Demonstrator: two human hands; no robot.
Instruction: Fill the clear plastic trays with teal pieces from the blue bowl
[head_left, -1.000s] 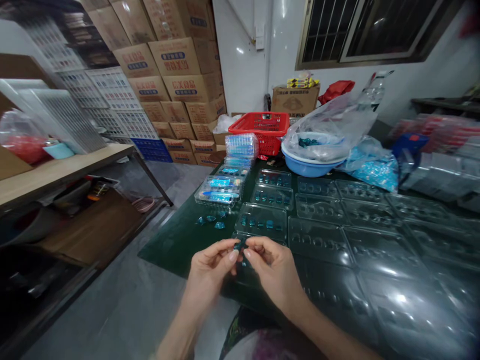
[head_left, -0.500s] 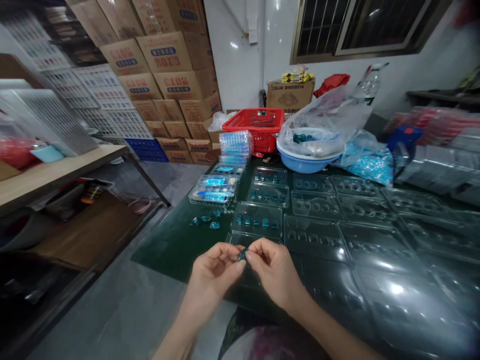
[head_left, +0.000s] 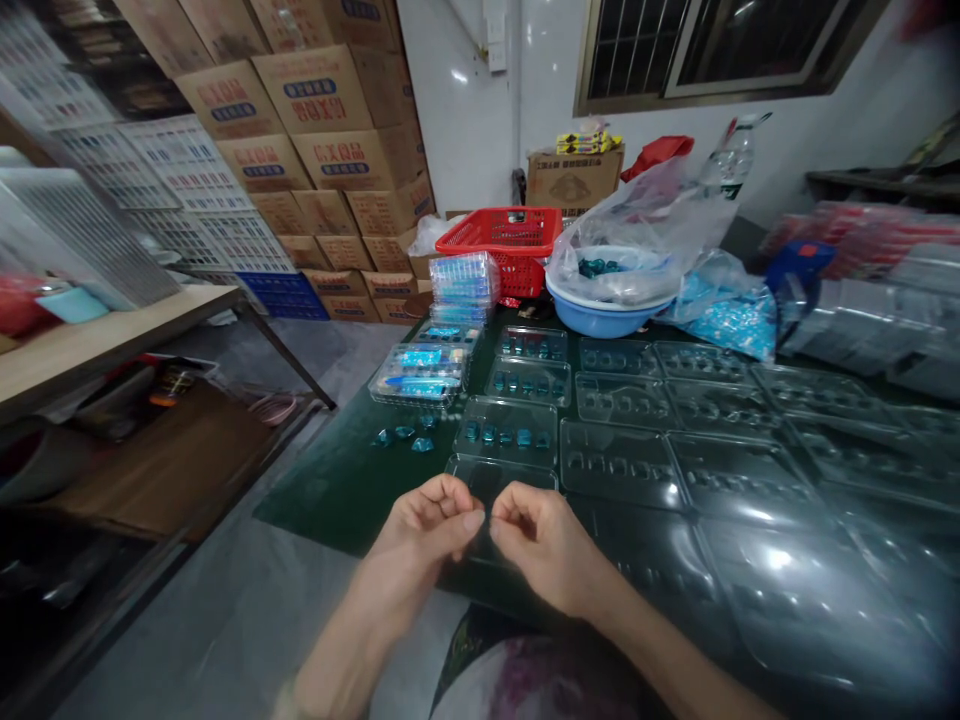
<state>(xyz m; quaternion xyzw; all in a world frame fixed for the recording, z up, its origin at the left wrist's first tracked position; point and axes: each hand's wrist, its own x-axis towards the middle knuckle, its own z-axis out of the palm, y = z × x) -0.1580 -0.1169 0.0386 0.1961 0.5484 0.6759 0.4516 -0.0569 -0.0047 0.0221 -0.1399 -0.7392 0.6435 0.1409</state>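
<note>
Held both hands low over the near edge of the green tabletop (head_left: 322, 485), fingertips facing each other across a narrow gap. Had the left hand (head_left: 426, 525) partly closed, fingers curled in and thumb stretched forward toward the index fingertip. Could not tell from this angle about anything pinched there. Had the right hand (head_left: 544, 545) bent in more tightly, thumb and index tips close together — again, could not tell about anything small between them.

Saw nearest to both hands a transparent tray (head_left: 504, 472), lying flat just beyond and partly beneath the fingers, its near part hidden. Just behind it, saw a second tray (head_left: 506, 409) with a row of five blue-wrapped pieces (head_left: 524, 438), and farther back two more trays with similar rows. Counted four loose pieces (head_left: 423, 446) on the tabletop, to the left of the second tray and beyond the left hand.

To the right, saw moulded trays (head_left: 622, 470) laid side by side in rows. Behind the loose pieces, made out packed boxes (head_left: 420, 382) with blue contents. Farther back, found a blue basin (head_left: 600, 321) — plastic bag and dark teal pieces inside — between a red basket (head_left: 525, 278) and a bag of blue bits (head_left: 731, 318). Noticed stacked cartons (head_left: 330, 100) at the back left.
</note>
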